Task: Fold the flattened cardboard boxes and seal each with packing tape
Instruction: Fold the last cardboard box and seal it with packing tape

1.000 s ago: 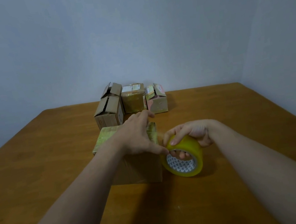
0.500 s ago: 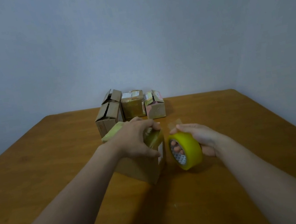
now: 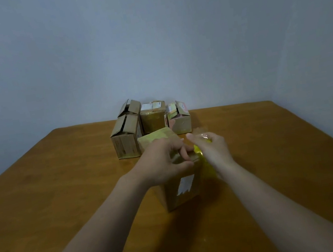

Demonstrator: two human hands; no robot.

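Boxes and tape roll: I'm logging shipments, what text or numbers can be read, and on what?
No text is readable.
Torn white label on the near box: blurred.
Labels on the middle back box and right back box: too small.
The tape roll: blurred, no print shows.

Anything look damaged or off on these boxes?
Yes. The box under the left hand has a torn white label on its near face. The back-left box and back-right box have flaps standing open, unsealed. The right hand and tape roll are blurred.

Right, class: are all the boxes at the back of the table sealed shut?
No, the leftmost back box has its top flaps standing open.
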